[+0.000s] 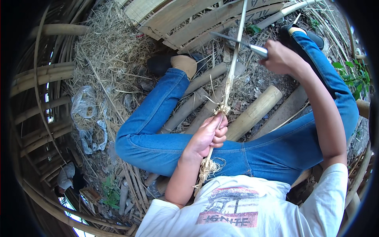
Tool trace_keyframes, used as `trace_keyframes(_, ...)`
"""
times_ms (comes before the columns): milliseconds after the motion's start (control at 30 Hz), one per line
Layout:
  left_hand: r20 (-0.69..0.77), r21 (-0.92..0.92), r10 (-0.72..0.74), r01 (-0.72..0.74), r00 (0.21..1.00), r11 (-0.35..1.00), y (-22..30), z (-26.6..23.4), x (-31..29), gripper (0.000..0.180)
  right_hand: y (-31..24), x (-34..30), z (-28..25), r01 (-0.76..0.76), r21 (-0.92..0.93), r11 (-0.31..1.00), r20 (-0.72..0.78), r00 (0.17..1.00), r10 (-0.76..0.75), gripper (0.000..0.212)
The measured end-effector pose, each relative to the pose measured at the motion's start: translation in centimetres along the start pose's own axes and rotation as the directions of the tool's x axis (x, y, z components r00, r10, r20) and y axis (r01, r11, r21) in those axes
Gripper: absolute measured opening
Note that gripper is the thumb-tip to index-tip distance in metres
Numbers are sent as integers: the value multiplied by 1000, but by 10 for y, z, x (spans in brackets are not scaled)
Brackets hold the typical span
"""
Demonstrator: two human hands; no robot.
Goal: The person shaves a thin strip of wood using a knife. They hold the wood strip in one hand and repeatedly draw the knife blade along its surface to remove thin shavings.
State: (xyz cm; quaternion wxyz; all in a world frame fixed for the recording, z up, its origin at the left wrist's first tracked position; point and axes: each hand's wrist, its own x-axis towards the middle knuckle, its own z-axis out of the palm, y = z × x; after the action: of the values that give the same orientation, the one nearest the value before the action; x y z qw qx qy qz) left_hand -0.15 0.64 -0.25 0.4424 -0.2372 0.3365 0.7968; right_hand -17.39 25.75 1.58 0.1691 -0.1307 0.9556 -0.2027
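Note:
My left hand (pixel 209 136) is closed around a long, pale bamboo strip (pixel 230 79), just below a node with frayed, curled fibres. The strip runs from near my shirt up past the top edge of the picture. A second tuft of shavings (pixel 208 169) hangs on it below my hand. In my right hand (pixel 282 57), out over my right leg, is a knife (pixel 258 50) with a pale grey handle. Its thin, dark blade points left and crosses the strip in the picture; whether it touches cannot be made out.
Thick bamboo poles (pixel 254 112) lie on the ground beneath my bent legs. Wooden slats (pixel 177 19) stand ahead. Dry straw (pixel 106 51) and a crumpled clear plastic bag (pixel 84 104) lie to the left, before a bamboo-pole wall (pixel 43 77). Green leaves (pixel 355 79) grow at right.

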Motion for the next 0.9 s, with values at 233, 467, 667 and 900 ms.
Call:
trace_keyframes(233, -30, 52, 16, -15, 999, 999, 2, 5, 0, 38, 12, 13, 5, -78, -63, 995, -132, 989, 70, 26)
trace_keyframes(467, -16, 49, 25, -24, 1000, 999, 2, 5, -1, 37, 1, 0, -4, 52, -90, 995, 28, 998, -49, 23)
trace_keyframes(667, 10, 53, 33, -33, 999, 998, 1, 1, -1, 37, -4, -2, -6, -19, -71, 997, -31, 999, 17, 25)
trace_keyframes(900, -39, 84, 43, -40, 998, 996, 2, 7, -1, 37, 2, 8, -3, -57, -140, 989, -115, 993, 40, 21)
